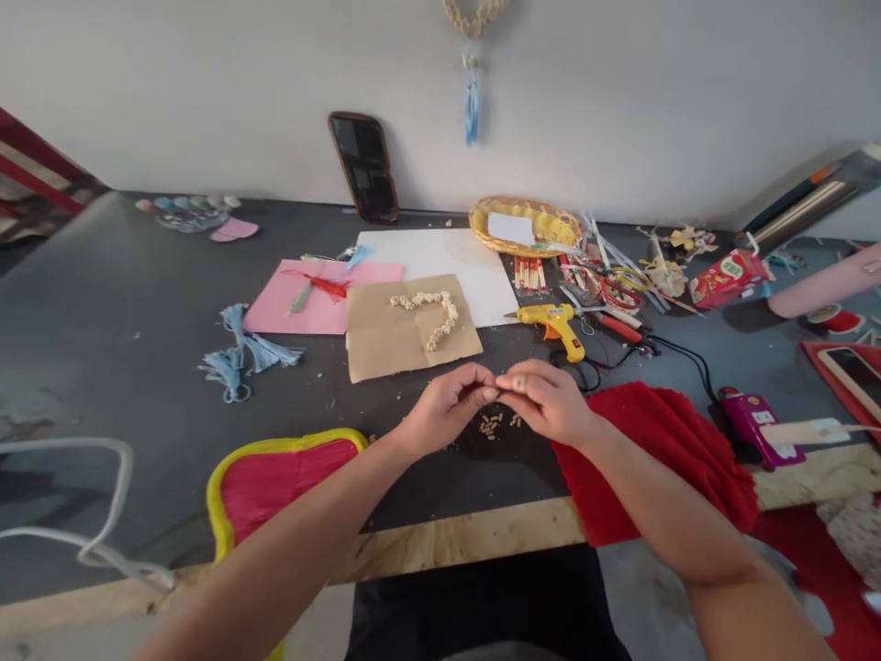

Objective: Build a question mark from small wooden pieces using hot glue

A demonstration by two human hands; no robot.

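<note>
My left hand (pixel 454 404) and my right hand (pixel 547 399) meet fingertip to fingertip above the dark table. Both pinch at the same spot; whatever sits between the fingertips is too small and covered to name. Just below them lies a small pile of short pale pieces (pixel 490 425). Beyond my hands, a curved string of cream-coloured bits (pixel 444 321) rests on a sheet of brown paper (pixel 378 344). A yellow glue gun (pixel 554 321) lies on its side past my right hand. Under my right forearm spreads a red cloth (pixel 640 450).
A wicker basket (pixel 482 240) stands by the wall, with scissors, sticks and scraps to its right. Pink paper (pixel 275 312) and blue tassels (pixel 238 353) lie left. A phone (pixel 364 167) leans on the wall. A yellow-edged pink piece (pixel 275 487) lies by my left forearm.
</note>
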